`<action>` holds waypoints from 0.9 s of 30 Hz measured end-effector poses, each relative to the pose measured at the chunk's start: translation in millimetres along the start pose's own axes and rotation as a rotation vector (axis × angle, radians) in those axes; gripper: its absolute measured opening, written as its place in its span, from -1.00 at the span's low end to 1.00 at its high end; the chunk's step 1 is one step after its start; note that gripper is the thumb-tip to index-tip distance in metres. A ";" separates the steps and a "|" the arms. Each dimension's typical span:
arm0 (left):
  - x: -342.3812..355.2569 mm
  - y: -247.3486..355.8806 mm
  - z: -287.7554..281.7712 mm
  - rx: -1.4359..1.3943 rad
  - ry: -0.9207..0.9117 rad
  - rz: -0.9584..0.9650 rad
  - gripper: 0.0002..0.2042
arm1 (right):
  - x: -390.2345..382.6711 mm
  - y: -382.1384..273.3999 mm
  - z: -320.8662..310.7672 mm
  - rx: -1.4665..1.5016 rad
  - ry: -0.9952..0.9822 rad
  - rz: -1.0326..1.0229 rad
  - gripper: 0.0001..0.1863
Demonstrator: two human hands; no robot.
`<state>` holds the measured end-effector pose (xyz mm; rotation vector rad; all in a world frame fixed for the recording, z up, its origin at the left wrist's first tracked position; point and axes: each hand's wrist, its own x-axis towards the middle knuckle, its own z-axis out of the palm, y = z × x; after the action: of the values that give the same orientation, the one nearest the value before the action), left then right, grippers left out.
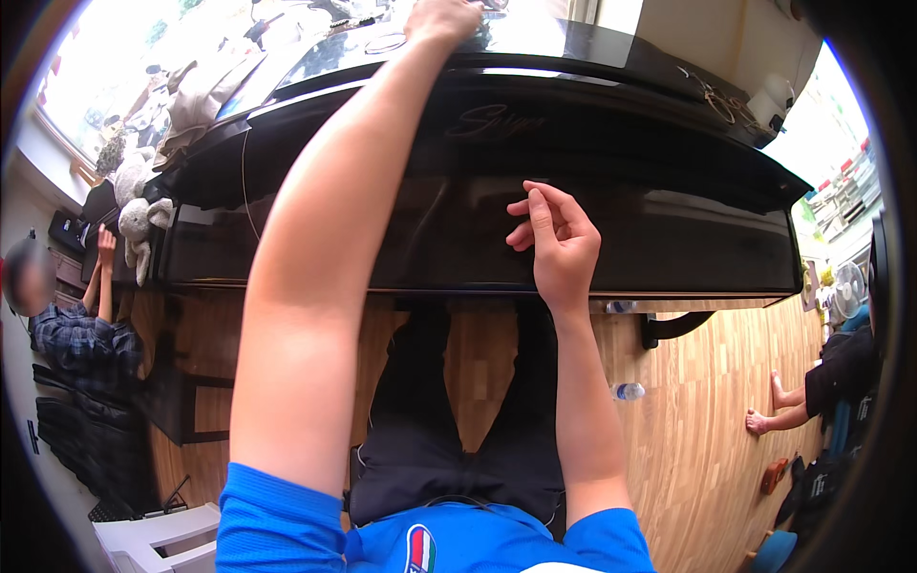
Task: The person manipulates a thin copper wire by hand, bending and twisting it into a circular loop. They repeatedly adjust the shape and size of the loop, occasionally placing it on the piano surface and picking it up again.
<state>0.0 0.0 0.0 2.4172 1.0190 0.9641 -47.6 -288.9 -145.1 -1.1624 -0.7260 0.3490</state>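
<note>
Head — two hands (446, 19) (568, 244) (bare), one piano (688, 239)

My shirt (487, 537): bright blue, kinda loud tbh
My sleeves (282, 516): short, same blue
Chest badge (420, 549): red, white and green bits
My trousers (411, 411): black, long

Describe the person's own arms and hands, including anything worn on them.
The left sleeve and right sleeve are short and bright blue; the left forearm and right forearm are bare. The right hand shows no glove, watch or ring. The left hand is ungloved too, though partly cropped by the top edge.
</note>
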 end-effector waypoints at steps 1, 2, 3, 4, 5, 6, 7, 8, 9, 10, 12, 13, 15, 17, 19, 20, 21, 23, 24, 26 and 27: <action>-9.7 2.4 5.4 0.173 0.096 0.008 -0.62 | -2.1 -0.6 1.1 0.001 -0.006 0.013 -0.76; -21.9 1.6 10.2 0.401 0.268 0.111 -0.63 | -4.0 -1.3 2.5 0.001 -0.013 0.027 -0.76; -10.8 7.7 -0.5 0.362 0.244 0.148 -0.63 | 4.8 -1.6 4.0 0.019 -0.013 -0.008 -0.76; -7.3 3.0 -6.0 0.311 0.186 0.158 -0.63 | 4.3 -0.9 1.7 0.013 -0.014 -0.006 -0.76; -3.1 -3.8 -15.2 0.260 0.130 0.167 -0.63 | 3.7 -0.6 -0.6 0.007 -0.014 -0.003 -0.76; 0.2 -8.4 -23.3 0.208 0.059 0.189 -0.63 | 2.7 -0.6 -3.3 -0.004 -0.003 -0.001 -0.76; 5.5 -17.6 -39.7 0.169 0.156 0.157 -0.62 | 3.4 0.4 -8.4 -0.016 0.017 0.000 -0.76; 18.3 -41.3 -66.9 0.178 0.211 0.142 -0.59 | 2.7 0.3 -8.0 -0.018 0.014 0.000 -0.76; 38.1 -82.4 -97.0 0.292 0.181 0.094 -0.55 | 2.1 1.3 -6.3 -0.012 0.007 0.005 -0.76; 61.3 -138.0 -146.9 0.496 0.091 0.030 -0.50 | -1.4 -1.0 3.9 0.018 -0.030 0.008 -0.76; 61.4 -207.8 -204.2 0.751 -0.192 -0.140 -0.45 | -3.9 -0.5 12.6 0.046 -0.063 0.011 -0.77; 49.3 -198.5 -195.8 0.720 -0.300 -0.251 -0.46 | -0.3 1.1 3.8 0.014 -0.035 0.003 -0.77; 1.5 -180.2 -210.0 0.684 -0.501 -0.497 -0.47 | 2.3 2.6 -7.1 -0.005 -0.006 -0.003 -0.77; -28.2 -178.0 -220.7 0.554 -0.553 -0.531 -0.40 | 2.4 0.7 -5.0 -0.025 0.002 -0.026 -0.77; -39.7 -193.5 -233.7 0.393 -0.512 -0.608 -0.37 | 0.1 0.8 -0.3 -0.028 -0.012 -0.028 -0.77; -42.2 -198.6 -235.3 0.370 -0.468 -0.602 -0.38 | 0.2 1.6 2.4 -0.021 -0.017 -0.033 -0.77; -42.9 -196.2 -229.7 0.340 -0.434 -0.583 -0.39 | 0.7 3.3 1.9 -0.024 -0.014 -0.031 -0.77; -39.7 -187.8 -218.9 0.331 -0.431 -0.645 -0.48 | 2.5 4.6 -0.2 -0.030 -0.004 -0.029 -0.77; -37.2 -192.2 -216.8 0.328 -0.433 -0.672 -0.50 | 1.8 4.2 0.9 -0.042 -0.005 -0.026 -0.77; -34.7 -198.5 -214.0 0.289 -0.381 -0.713 -0.57 | 1.7 2.9 2.6 -0.058 -0.004 -0.023 -0.77; -34.9 -201.3 -212.1 0.255 -0.382 -0.663 -0.59 | 1.2 2.6 1.8 -0.056 0.000 -0.024 -0.77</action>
<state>-266.5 122.5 26.3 2.0705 1.6923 0.1483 -47.7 -285.9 -146.7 -1.2052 -0.7531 0.3108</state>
